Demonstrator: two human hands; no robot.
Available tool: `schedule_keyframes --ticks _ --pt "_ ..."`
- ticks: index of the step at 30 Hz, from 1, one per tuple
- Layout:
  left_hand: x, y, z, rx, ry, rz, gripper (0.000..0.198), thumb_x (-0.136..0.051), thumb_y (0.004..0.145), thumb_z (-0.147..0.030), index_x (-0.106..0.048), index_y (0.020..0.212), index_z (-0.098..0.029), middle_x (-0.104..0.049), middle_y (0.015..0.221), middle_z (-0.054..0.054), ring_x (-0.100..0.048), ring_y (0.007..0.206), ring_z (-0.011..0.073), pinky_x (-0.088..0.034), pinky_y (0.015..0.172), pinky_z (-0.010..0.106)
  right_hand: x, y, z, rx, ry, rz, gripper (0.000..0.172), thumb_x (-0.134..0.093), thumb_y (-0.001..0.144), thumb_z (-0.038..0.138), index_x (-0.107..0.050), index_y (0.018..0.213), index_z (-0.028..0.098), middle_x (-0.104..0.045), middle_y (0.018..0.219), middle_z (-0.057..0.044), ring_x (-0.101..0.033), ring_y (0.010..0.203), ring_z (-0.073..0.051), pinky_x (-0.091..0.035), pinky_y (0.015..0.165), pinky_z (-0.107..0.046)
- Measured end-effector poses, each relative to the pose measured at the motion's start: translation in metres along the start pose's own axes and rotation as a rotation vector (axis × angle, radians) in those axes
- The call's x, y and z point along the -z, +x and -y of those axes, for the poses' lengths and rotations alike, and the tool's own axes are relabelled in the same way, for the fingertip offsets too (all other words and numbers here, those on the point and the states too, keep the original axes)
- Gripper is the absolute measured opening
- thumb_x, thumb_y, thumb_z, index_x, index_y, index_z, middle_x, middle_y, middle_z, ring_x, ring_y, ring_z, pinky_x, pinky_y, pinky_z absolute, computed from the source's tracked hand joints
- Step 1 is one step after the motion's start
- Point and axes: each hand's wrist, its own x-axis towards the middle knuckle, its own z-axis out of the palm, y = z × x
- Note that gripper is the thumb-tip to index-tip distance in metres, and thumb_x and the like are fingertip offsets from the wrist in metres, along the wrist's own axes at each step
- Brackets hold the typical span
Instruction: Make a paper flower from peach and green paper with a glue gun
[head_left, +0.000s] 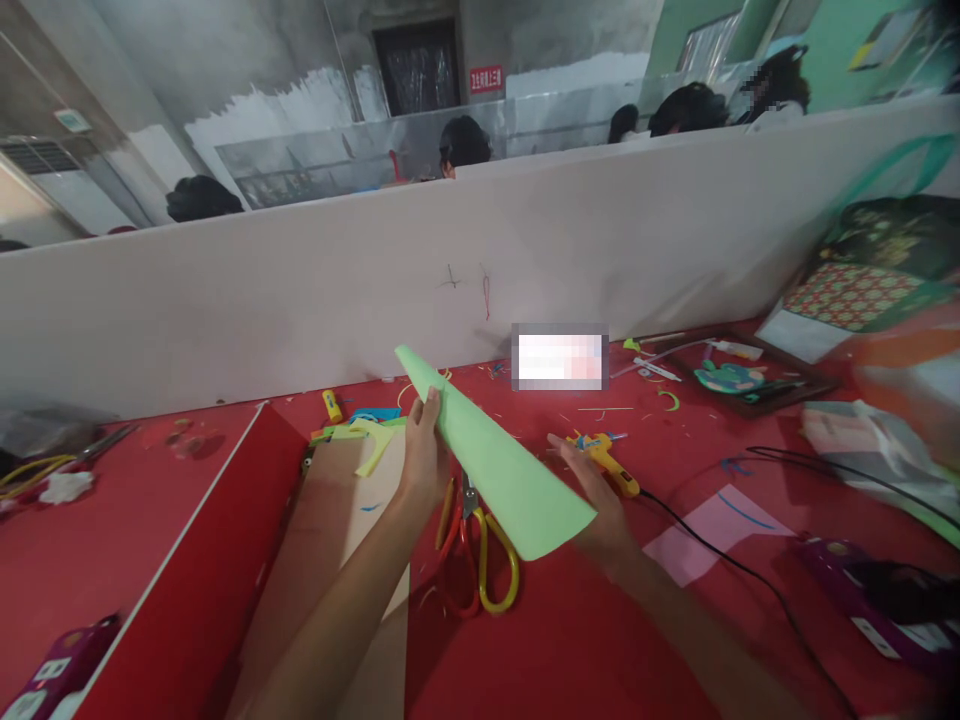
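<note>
A light green paper cone (499,465) slants across the middle, its narrow tip up to the left and its wide end down to the right. My left hand (426,448) is closed around the narrow part, fingers against the paper. My right hand (596,500) is beside the wide end, partly hidden behind it, with fingers stretched out; whether it touches the paper I cannot tell. Just beyond those fingers lies a yellow glue gun (611,462) with a black cord. Under the cone rest scissors (499,580) with one red and one yellow handle.
A brown board (330,570) with yellow-green paper scraps (373,440) lies at left, beside a red divider (187,560). Pink paper (712,535) and a purple device (870,600) are at right. A dark tray (806,385) stands farther back, before a white partition (315,290). People sit beyond it.
</note>
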Motion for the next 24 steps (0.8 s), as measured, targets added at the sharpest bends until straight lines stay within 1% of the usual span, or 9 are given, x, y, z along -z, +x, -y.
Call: schedule_keyframes --ticks 2,4,7,10,12,15,18,21,24 --pt "-0.001 -0.001 0.000 0.040 0.007 -0.033 0.056 -0.080 0.076 -0.066 -0.057 0.102 -0.022 -0.069 0.080 0.000 -0.068 0.067 0.0157 -0.056 0.069 0.030 0.003 -0.002 0.002 0.191 -0.193 0.067 0.062 -0.088 0.075 0.022 -0.070 0.132 0.041 -0.062 0.150 -0.001 -0.053 0.144 -0.030 -0.036 0.125 -0.054" --pt "-0.003 -0.002 -0.002 0.067 0.028 -0.068 0.057 -0.082 0.073 -0.066 -0.054 0.099 -0.023 -0.065 0.072 -0.003 -0.066 0.061 0.0159 -0.056 0.066 0.031 0.002 -0.002 0.005 0.336 -0.337 0.105 0.058 -0.081 0.082 0.017 -0.069 0.133 0.042 -0.064 0.148 -0.002 -0.058 0.140 -0.029 -0.042 0.121 -0.054" --pt "-0.005 -0.004 -0.008 0.078 0.046 -0.118 0.057 -0.086 0.069 -0.061 -0.052 0.096 -0.025 -0.059 0.066 -0.007 -0.063 0.056 0.0144 -0.056 0.063 0.030 -0.002 -0.003 0.014 0.354 -0.435 0.219 0.055 -0.070 0.091 0.015 -0.065 0.139 0.042 -0.060 0.152 -0.002 -0.056 0.142 -0.027 -0.043 0.121 -0.052" --pt "-0.007 -0.005 -0.007 0.094 0.074 -0.135 0.056 -0.088 0.068 -0.058 -0.054 0.098 -0.025 -0.057 0.068 -0.007 -0.060 0.055 0.0123 -0.056 0.062 0.028 -0.007 -0.004 0.024 0.187 -0.385 0.341 0.048 -0.057 0.101 0.023 -0.061 0.146 0.039 -0.054 0.158 -0.002 -0.047 0.149 -0.026 -0.035 0.125 -0.052" --pt "-0.008 -0.007 -0.002 0.110 0.101 -0.128 0.056 -0.088 0.068 -0.058 -0.056 0.101 -0.025 -0.058 0.071 -0.006 -0.059 0.058 0.0118 -0.054 0.061 0.026 -0.011 -0.005 0.026 0.022 -0.263 0.362 0.050 -0.056 0.103 0.033 -0.053 0.152 0.038 -0.046 0.164 -0.003 -0.039 0.154 -0.026 -0.030 0.128 -0.052" --pt "-0.012 -0.013 0.010 0.132 0.126 -0.067 0.056 -0.088 0.068 -0.057 -0.057 0.102 -0.026 -0.060 0.074 -0.006 -0.059 0.061 0.0115 -0.052 0.060 0.025 -0.019 -0.007 0.023 -0.186 -0.045 0.363 0.073 -0.069 0.095 0.046 -0.039 0.161 0.037 -0.032 0.172 -0.004 -0.033 0.157 -0.028 -0.031 0.127 -0.050" --pt "-0.017 -0.020 0.019 0.181 0.164 0.006 0.057 -0.087 0.069 -0.060 -0.058 0.104 -0.026 -0.062 0.076 -0.005 -0.059 0.061 0.0119 -0.053 0.060 0.026 -0.031 -0.009 0.018 -0.328 0.146 0.340 0.087 -0.079 0.088 0.048 -0.034 0.162 0.037 -0.035 0.170 -0.008 -0.043 0.152 -0.029 -0.043 0.119 -0.046" --pt "-0.020 -0.025 0.022 0.235 0.197 0.080 0.063 -0.088 0.067 -0.061 -0.059 0.111 -0.026 -0.065 0.083 -0.002 -0.061 0.064 0.0128 -0.054 0.061 0.027 -0.041 -0.010 0.018 -0.409 0.289 0.241 0.080 -0.082 0.085 0.044 -0.043 0.155 0.036 -0.048 0.163 -0.008 -0.054 0.142 -0.028 -0.051 0.111 -0.042" --pt "-0.017 -0.027 0.022 0.293 0.187 0.226 0.065 -0.089 0.067 -0.058 -0.060 0.115 -0.025 -0.070 0.094 0.002 -0.065 0.071 0.0156 -0.056 0.067 0.030 -0.045 -0.011 0.023 -0.475 0.397 0.134 0.073 -0.088 0.079 0.042 -0.056 0.144 0.034 -0.057 0.155 -0.007 -0.060 0.134 -0.029 -0.054 0.107 -0.042"
